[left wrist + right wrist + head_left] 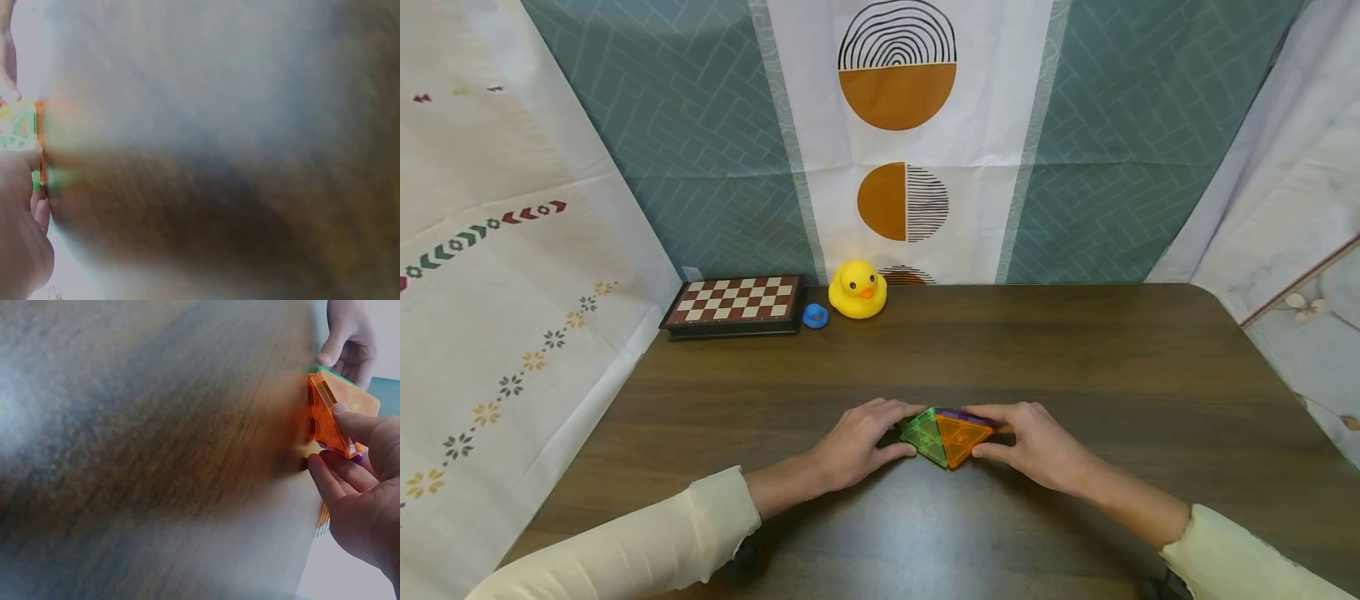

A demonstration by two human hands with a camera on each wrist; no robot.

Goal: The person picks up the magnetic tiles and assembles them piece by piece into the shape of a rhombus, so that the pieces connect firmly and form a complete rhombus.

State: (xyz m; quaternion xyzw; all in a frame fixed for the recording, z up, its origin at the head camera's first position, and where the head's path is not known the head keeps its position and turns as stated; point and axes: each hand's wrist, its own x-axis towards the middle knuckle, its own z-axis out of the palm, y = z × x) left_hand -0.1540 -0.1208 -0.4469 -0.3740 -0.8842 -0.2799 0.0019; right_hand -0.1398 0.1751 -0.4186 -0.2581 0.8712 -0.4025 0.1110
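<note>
A small pyramid of translucent magnetic tiles stands on the table in front of me, held from both sides. Its green tile (926,435) faces left, the orange tile (961,438) faces right, and a purple tile (953,413) shows along the back. My left hand (859,443) grips the green side, thumb at the near edge and fingers behind. From the other side my right hand (1041,443) pinches the orange end between thumb and fingers. In the right wrist view the thumb (359,425) presses on the orange tile, with the fingers below it.
Toward the back left of the brown wooden table (1075,358) lies a checkered game board (733,302). Beside it sit a small blue duck (816,316) and a larger yellow duck (857,290). A patterned cloth (902,150) hangs behind the table's far edge.
</note>
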